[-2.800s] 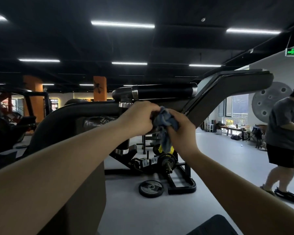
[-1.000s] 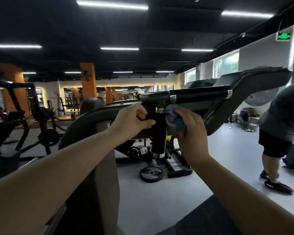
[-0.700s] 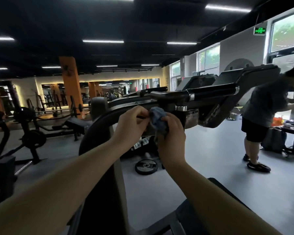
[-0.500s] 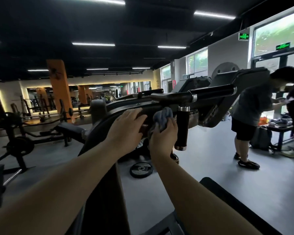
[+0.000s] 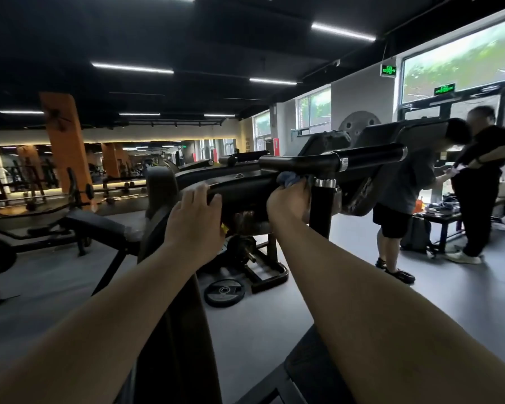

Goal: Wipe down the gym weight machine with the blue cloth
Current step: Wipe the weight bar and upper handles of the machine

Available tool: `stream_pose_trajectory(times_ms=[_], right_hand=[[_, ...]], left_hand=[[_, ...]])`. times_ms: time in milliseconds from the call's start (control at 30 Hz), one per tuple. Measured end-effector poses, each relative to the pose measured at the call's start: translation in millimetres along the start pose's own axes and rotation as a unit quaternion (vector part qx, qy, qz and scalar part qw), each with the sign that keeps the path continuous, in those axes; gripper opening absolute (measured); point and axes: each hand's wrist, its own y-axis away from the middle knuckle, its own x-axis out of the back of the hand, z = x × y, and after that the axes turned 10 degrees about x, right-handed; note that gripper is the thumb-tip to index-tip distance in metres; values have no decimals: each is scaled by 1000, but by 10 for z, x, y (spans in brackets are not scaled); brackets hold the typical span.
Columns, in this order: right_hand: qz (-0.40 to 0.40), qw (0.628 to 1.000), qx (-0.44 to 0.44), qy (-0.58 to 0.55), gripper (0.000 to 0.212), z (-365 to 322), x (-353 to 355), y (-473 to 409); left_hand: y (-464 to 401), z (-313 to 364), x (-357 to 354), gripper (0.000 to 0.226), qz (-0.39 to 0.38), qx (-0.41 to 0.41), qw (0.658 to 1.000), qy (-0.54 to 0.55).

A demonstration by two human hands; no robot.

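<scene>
The dark weight machine's curved arm point(image 5: 245, 185) runs across the middle of the head view, with a black grip bar point(image 5: 370, 156) and a vertical handle point(image 5: 321, 211) at its right. My right hand point(image 5: 289, 201) grips the bunched blue cloth point(image 5: 287, 179) and presses it against the arm just left of the vertical handle. My left hand point(image 5: 194, 220) rests on the arm further left, fingers lying over its top edge. Most of the cloth is hidden behind my right hand.
A loose weight plate point(image 5: 224, 292) lies on the grey floor beneath the machine's base frame point(image 5: 267, 275). Two persons point(image 5: 403, 193) point(image 5: 478, 182) stand at the right by a low bench point(image 5: 443, 217). Benches and racks point(image 5: 79, 225) fill the left. A dark pad point(image 5: 312, 374) is at the bottom.
My right hand has slid the cloth rightward along the arm to the vertical handle. My left hand has spread away from it, staying on the arm. My view has turned right; a second person appears.
</scene>
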Motion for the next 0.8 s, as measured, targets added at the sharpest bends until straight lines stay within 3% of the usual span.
stream_pose_trajectory(times_ms=[167, 300, 433, 500, 633, 700, 800], right_hand=[[33, 990, 139, -13, 46, 13, -187, 342], [-78, 940, 332, 0, 50, -184, -463, 872], [-140, 881, 445, 72, 65, -95, -360, 888], [-134, 877, 449, 108, 69, 44, -208, 725], [-51, 936, 340, 79, 62, 30, -212, 607], [-68, 922, 369, 93, 64, -36, -326, 742], [-124, 867, 473, 93, 66, -49, -519, 1032]], left_hand=[[7, -130, -45, 61, 16, -10, 997, 80], [8, -257, -96, 56, 39, 15, 994, 99], [41, -502, -143, 49, 26, 71, 988, 132], [66, -564, -145, 50, 14, 87, 985, 150], [95, -595, -136, 54, 3, 88, 976, 198], [109, -635, -124, 48, 3, 113, 958, 264], [137, -712, -97, 45, 9, 152, 927, 342]])
